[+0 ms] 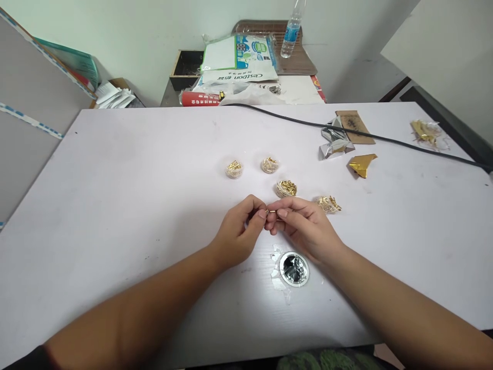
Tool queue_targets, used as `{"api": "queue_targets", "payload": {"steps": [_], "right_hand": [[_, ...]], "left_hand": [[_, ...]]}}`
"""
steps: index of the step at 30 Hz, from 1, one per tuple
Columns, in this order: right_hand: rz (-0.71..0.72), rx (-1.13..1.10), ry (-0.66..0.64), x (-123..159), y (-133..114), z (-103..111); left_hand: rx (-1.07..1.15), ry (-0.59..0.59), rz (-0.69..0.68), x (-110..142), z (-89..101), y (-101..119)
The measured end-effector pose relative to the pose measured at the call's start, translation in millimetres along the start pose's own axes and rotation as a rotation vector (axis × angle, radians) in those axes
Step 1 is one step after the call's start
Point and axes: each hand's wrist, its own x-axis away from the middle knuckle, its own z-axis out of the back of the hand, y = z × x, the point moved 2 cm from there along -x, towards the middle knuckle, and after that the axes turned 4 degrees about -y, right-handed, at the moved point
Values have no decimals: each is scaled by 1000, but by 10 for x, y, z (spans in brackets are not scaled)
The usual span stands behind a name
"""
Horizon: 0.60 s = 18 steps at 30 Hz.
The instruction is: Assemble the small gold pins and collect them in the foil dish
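Over the middle of the white table, my left hand [242,231] and my right hand [304,223] meet fingertip to fingertip. A thin gold-coloured metal pin [272,211] lies between them, pinched by the right thumb and fingers. The left thumb and forefinger close on its other end or on a tiny part there; which one is too small to tell. Just beyond the hands stand small clear cups of gold pins: a left cup [234,169], a back cup [269,164] and a nearer cup [286,188]. A fourth heap of pins [328,204] is partly behind my right hand.
A round metal-rimmed hole [294,269] with tape around it is close below my right hand. A black cable [308,123] crosses the back right, near silver foil [336,141], cardboard [355,127], gold foil [362,165] and a plastic bag [429,133]. A water bottle [291,35] stands behind.
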Motion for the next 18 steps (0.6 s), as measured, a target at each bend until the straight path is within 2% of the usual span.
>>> {"api": "queue_targets", "payload": {"steps": [10, 18], "right_hand": [[3, 53, 35, -15, -25, 24], [31, 117, 44, -6, -46, 42]], "left_hand": [[-45, 12, -38, -10, 6, 4], [57, -7, 4, 1, 20, -36]]}}
